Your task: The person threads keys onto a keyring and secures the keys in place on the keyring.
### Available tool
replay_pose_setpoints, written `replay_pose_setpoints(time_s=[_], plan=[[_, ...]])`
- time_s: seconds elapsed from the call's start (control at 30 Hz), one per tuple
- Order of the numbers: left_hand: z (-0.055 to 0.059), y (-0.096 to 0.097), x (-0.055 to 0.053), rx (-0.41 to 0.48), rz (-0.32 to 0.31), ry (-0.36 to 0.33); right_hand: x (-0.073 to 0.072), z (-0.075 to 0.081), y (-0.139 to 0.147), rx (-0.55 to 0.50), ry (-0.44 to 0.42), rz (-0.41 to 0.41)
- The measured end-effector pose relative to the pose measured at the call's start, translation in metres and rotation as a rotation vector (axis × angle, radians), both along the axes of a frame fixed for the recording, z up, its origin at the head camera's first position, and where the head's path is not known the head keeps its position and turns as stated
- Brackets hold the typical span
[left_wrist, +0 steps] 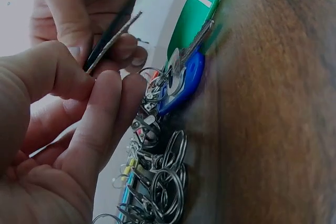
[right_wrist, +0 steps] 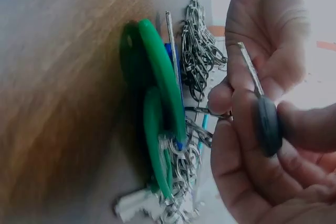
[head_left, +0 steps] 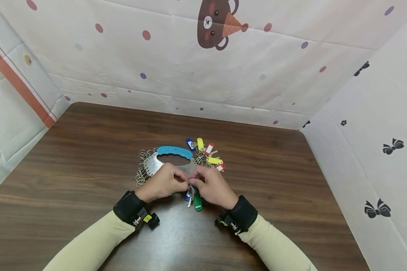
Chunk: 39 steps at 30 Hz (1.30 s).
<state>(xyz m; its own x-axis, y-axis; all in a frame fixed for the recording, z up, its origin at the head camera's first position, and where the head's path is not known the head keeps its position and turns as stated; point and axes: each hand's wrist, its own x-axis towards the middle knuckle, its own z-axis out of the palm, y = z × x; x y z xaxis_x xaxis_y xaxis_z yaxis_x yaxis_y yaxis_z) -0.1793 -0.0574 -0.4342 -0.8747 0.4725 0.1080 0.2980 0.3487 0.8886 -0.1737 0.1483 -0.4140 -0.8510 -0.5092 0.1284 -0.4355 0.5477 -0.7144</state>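
A key with a black head is in my right hand, pinched between thumb and fingers in the right wrist view. My left hand meets it fingertip to fingertip. In the left wrist view its thumb and forefinger pinch at the lower end of the key's blade. Beneath the hands hang a green tag, a blue tag and a silver key. Just behind lies a metal key holder plate with a blue handle, partly hidden by the hands.
Split rings crowd the plate's left edge. Along its right side spread keys with a yellow tag, a red tag and several others. The brown wood-grain table meets a patterned cloth wall at the back.
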Motion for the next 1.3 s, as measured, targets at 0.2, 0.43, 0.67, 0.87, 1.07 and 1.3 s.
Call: replay_pose_setpoints(time_s=[0.2, 0.43, 0.67, 0.87, 1.07, 1.3], plan=[[0.002, -0.002, 0.000, 0.091, 0.038, -0.153, 0.000, -0.003, 0.007, -0.013, 0.049, 0.086], [0.000, 0.000, -0.004, 0.145, 0.014, -0.181, 0.001, -0.003, 0.011, -0.023, 0.037, 0.141], [-0.001, 0.002, -0.003, 0.070, 0.063, -0.143, -0.001, -0.002, 0.011, -0.038, 0.039, 0.104], [-0.001, 0.004, -0.003, -0.043, 0.084, 0.141, -0.001, -0.002, 0.010, -0.051, 0.024, 0.073], [0.000, 0.003, -0.002, -0.104, 0.092, 0.188, -0.001, -0.002, 0.008, -0.058, 0.004, 0.078], [0.002, 0.003, -0.002, -0.134, 0.141, 0.227, -0.003, -0.005, 0.007, -0.091, -0.010, 0.078]])
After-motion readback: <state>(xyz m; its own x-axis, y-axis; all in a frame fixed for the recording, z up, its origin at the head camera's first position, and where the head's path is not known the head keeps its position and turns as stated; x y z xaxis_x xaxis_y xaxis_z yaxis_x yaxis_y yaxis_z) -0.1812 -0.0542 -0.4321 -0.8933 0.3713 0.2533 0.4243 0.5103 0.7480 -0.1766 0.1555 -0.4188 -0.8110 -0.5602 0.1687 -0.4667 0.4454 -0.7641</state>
